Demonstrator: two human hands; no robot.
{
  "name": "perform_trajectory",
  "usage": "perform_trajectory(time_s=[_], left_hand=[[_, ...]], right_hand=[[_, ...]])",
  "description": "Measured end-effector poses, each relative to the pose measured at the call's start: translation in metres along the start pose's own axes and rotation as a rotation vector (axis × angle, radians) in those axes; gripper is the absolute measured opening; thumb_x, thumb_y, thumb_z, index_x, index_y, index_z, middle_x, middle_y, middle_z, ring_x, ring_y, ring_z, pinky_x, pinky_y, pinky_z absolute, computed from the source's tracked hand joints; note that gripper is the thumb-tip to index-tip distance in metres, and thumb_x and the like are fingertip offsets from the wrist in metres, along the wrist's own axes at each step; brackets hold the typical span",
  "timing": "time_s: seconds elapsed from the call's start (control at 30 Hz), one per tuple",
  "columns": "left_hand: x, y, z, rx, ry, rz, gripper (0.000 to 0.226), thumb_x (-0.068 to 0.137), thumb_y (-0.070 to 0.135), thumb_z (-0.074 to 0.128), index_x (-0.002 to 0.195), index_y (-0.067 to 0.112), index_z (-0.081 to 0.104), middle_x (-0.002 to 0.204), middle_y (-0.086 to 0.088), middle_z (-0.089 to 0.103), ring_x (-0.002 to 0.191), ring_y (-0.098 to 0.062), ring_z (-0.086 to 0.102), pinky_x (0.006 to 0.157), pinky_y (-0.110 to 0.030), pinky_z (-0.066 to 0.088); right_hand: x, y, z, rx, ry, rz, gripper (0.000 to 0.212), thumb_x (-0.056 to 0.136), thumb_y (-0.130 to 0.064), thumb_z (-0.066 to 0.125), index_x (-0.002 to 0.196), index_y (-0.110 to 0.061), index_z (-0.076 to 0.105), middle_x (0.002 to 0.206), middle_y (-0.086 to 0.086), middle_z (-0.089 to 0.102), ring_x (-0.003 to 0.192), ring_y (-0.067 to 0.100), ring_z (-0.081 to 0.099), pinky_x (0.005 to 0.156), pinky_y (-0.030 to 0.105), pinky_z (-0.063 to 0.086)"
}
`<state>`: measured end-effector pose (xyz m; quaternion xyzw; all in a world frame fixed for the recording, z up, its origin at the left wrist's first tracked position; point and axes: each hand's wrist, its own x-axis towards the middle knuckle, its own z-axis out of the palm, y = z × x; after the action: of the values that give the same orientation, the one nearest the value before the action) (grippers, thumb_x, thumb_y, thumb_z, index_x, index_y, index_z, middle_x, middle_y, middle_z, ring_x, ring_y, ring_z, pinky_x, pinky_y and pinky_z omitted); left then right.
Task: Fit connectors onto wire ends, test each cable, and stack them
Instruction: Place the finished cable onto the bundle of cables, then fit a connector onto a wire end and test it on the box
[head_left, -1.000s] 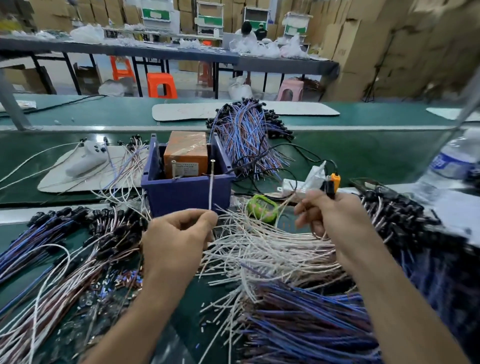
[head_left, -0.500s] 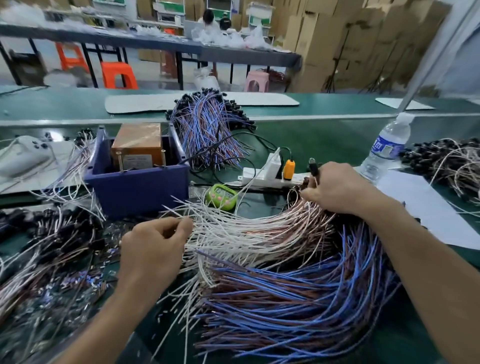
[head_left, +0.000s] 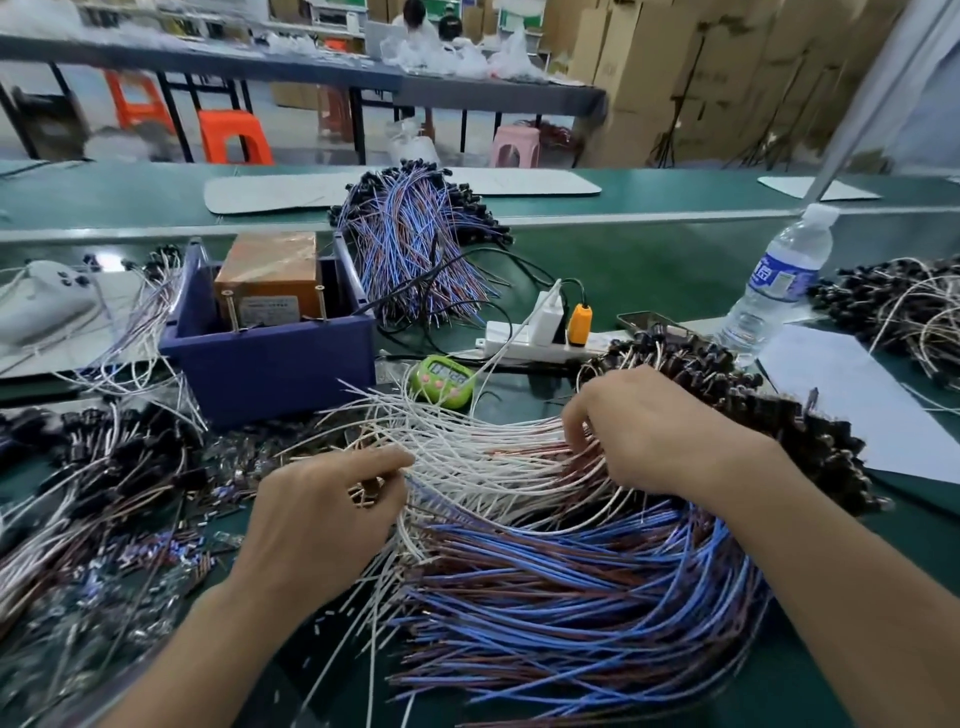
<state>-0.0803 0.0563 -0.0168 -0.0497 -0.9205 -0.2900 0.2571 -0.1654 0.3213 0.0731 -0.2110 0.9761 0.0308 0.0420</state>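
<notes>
A fan of white wires lies on the green bench in front of me, with blue and brown wires spread below it. My left hand pinches the loose ends of white wires between thumb and forefinger. My right hand reaches down into the pile, its curled fingertips gripping white and brown wires near their black connectors. A blue bin behind the pile holds an orange-brown tester box. A stack of blue and brown cables lies further back.
A green timer, a white power strip with an orange plug, and a water bottle stand behind the wires. White paper lies at right. More cables with black connectors cover the left side.
My right hand has come down from the power strip into the wire pile. My left hand has lowered the upright wire and now sits at the white wire ends. The view has shifted right.
</notes>
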Motion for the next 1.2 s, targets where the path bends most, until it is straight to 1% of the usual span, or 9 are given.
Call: perform_trajectory(time_s=[0.1, 0.27, 0.4, 0.53, 0.67, 0.77, 0.87, 1.0, 1.2], left_hand=[[0.002, -0.004, 0.002, 0.008, -0.008, -0.011, 0.023, 0.078, 0.02, 0.088, 0.097, 0.032, 0.084, 0.094, 0.014, 0.079, 0.082, -0.007, 0.074, 0.08, -0.025, 0.055], [0.005, -0.01, 0.008, 0.024, -0.013, -0.061, 0.014, 0.082, 0.027, 0.086, 0.095, 0.031, 0.084, 0.087, 0.015, 0.075, 0.084, -0.007, 0.064, 0.078, -0.027, 0.053], [0.005, -0.014, 0.011, 0.086, 0.009, -0.076, 0.01, 0.08, 0.028, 0.086, 0.09, 0.029, 0.083, 0.08, 0.027, 0.065, 0.085, 0.004, 0.045, 0.072, -0.023, 0.04], [0.003, -0.016, 0.012, 0.092, 0.049, -0.132, 0.011, 0.077, 0.027, 0.089, 0.085, 0.029, 0.082, 0.076, 0.024, 0.064, 0.083, -0.001, 0.049, 0.069, -0.024, 0.039], [0.001, -0.014, 0.011, 0.119, 0.106, -0.142, 0.01, 0.075, 0.029, 0.091, 0.081, 0.03, 0.082, 0.069, 0.02, 0.064, 0.075, -0.011, 0.059, 0.064, -0.025, 0.039], [0.0, -0.012, 0.011, 0.131, 0.149, -0.112, 0.01, 0.074, 0.029, 0.092, 0.077, 0.029, 0.082, 0.065, 0.012, 0.067, 0.066, -0.017, 0.061, 0.064, -0.027, 0.042], [0.0, -0.007, 0.008, 0.149, 0.18, -0.07, 0.007, 0.073, 0.038, 0.079, 0.074, 0.032, 0.082, 0.062, 0.012, 0.068, 0.062, -0.019, 0.063, 0.065, -0.026, 0.045], [0.0, -0.002, 0.008, 0.175, 0.181, -0.063, 0.01, 0.073, 0.04, 0.074, 0.072, 0.032, 0.081, 0.062, 0.012, 0.07, 0.062, -0.019, 0.066, 0.063, -0.023, 0.042], [0.002, 0.001, 0.008, 0.131, 0.222, -0.126, 0.011, 0.077, 0.039, 0.074, 0.075, 0.03, 0.082, 0.066, 0.009, 0.074, 0.066, -0.022, 0.07, 0.06, -0.03, 0.051]], right_hand=[[-0.004, 0.007, 0.002, -0.02, 0.0, 0.03, 0.039, 0.074, 0.006, 0.063, 0.09, -0.028, 0.073, 0.095, -0.005, 0.07, 0.096, 0.022, 0.066, 0.086, 0.035, 0.055], [-0.009, 0.021, -0.001, -0.023, 0.034, 0.068, 0.049, 0.075, 0.009, 0.061, 0.099, -0.032, 0.071, 0.096, -0.01, 0.057, 0.094, 0.016, 0.057, 0.081, 0.031, 0.049], [0.0, 0.02, 0.0, -0.051, 0.086, 0.14, 0.022, 0.079, -0.003, 0.068, 0.081, -0.024, 0.07, 0.086, -0.001, 0.07, 0.083, 0.024, 0.066, 0.08, 0.039, 0.058], [0.009, 0.018, 0.003, -0.128, 0.141, 0.231, 0.007, 0.081, -0.023, 0.078, 0.079, -0.023, 0.072, 0.078, 0.002, 0.069, 0.076, 0.028, 0.067, 0.073, 0.038, 0.059], [0.015, 0.023, 0.013, -0.163, 0.316, 0.369, 0.005, 0.083, -0.02, 0.073, 0.085, -0.022, 0.069, 0.079, 0.003, 0.069, 0.074, 0.029, 0.067, 0.063, 0.032, 0.051], [0.015, 0.018, 0.02, -0.174, 0.297, 0.427, 0.007, 0.082, -0.015, 0.068, 0.083, -0.022, 0.067, 0.07, 0.0, 0.061, 0.068, 0.029, 0.061, 0.062, 0.032, 0.043], [0.01, 0.009, 0.014, -0.238, 0.199, 0.403, 0.013, 0.077, -0.012, 0.064, 0.081, -0.024, 0.065, 0.065, -0.004, 0.048, 0.073, 0.026, 0.055, 0.08, 0.036, 0.043], [0.0, -0.021, 0.01, -0.204, 0.265, 0.265, 0.028, 0.074, -0.01, 0.063, 0.093, -0.028, 0.073, 0.087, -0.005, 0.07, 0.091, 0.021, 0.062, 0.091, 0.036, 0.04], [-0.004, -0.09, 0.039, 0.28, 0.266, -0.044, 0.034, 0.091, -0.01, 0.062, 0.118, -0.027, 0.073, 0.117, -0.004, 0.072, 0.111, 0.016, 0.058, 0.105, 0.032, 0.038]])
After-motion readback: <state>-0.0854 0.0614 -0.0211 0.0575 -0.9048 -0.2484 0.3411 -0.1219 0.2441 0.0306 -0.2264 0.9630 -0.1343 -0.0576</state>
